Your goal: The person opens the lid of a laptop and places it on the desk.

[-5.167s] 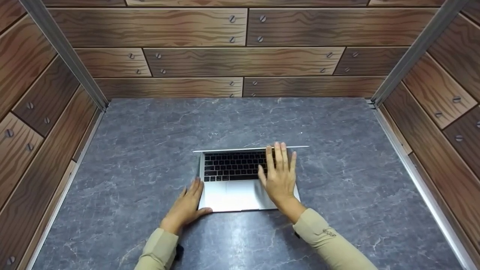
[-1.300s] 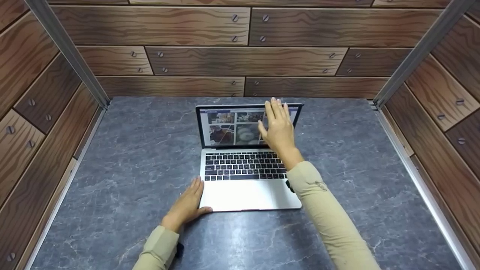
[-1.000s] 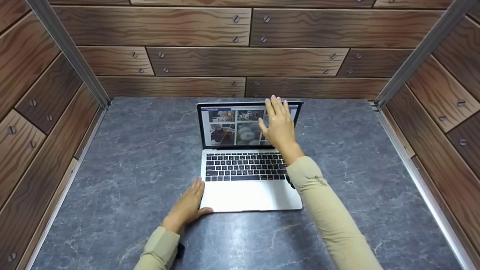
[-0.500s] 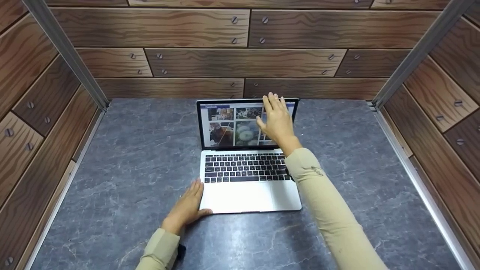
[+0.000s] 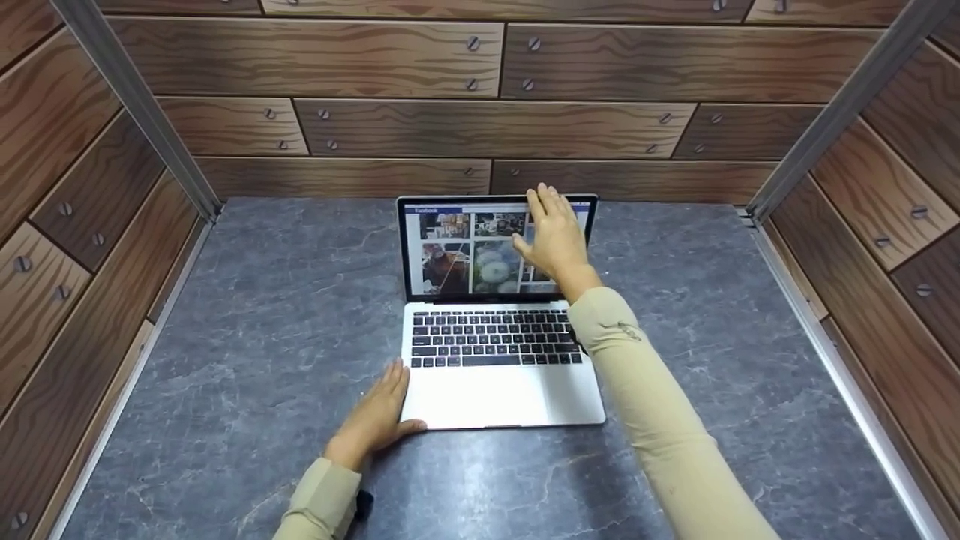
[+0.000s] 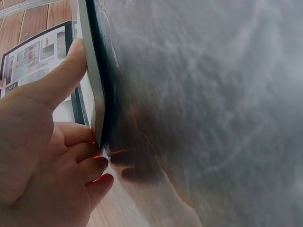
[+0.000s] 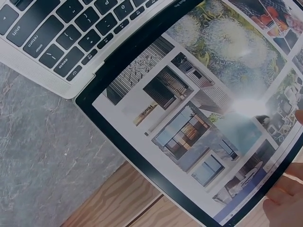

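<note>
An opened silver laptop (image 5: 480,394) stands on the table, its lit screen (image 5: 442,262) showing a page of pictures. My left hand (image 5: 377,412) rests at the base's front left corner, fingers along the side and thumb at the front edge. Up close in the left wrist view, the thumb (image 6: 66,75) lies on the base's rim. My right hand (image 5: 556,236) touches the lid's top edge towards the right with extended fingers, its thumb in front of the screen. It covers part of the screen, and the right forearm overlaps the keyboard's (image 5: 487,337) right end.
A grey marbled table (image 5: 277,315) lies under the laptop. Wood-patterned panels (image 5: 405,127) form walls at the back and sides, with metal posts (image 5: 832,105) at the corners. Both forearms wear beige sleeves (image 5: 660,420).
The lid has swung up and back from nearly closed, with my right hand following its top edge. Lately it has moved only slightly. My left hand has stayed at the corner.
</note>
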Demonstrator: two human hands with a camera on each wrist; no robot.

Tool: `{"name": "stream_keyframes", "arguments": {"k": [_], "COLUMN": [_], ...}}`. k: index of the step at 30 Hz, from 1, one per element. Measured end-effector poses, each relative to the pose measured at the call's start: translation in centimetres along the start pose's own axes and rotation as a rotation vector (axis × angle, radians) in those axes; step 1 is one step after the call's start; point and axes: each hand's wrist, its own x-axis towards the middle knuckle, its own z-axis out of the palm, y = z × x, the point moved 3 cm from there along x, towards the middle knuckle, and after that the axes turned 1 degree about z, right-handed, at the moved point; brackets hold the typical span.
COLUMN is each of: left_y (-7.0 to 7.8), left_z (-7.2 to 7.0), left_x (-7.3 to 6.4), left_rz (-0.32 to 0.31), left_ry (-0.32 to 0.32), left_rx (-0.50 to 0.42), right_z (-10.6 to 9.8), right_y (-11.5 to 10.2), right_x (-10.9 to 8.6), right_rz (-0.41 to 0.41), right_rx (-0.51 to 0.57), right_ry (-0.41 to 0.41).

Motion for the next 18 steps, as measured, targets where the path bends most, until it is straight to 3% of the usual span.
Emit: {"name": "stream_keyframes", "arguments": {"k": [6, 18], "left_y": [-0.2, -0.3], "left_z": [0.2, 0.0], "left_x": [0.1, 0.1], "left_rz": [-0.047, 0.010], "left_ry": [-0.027, 0.005], "left_rx": [0.008, -0.005], "right_z": [0.3, 0.4], "right_y": [0.1, 0.4], "right_x": [0.5, 1.9], "right_rz": [-0.010, -0.021], "right_rx": [-0.018, -0.002], "right_ry": [-0.026, -0.098]}}
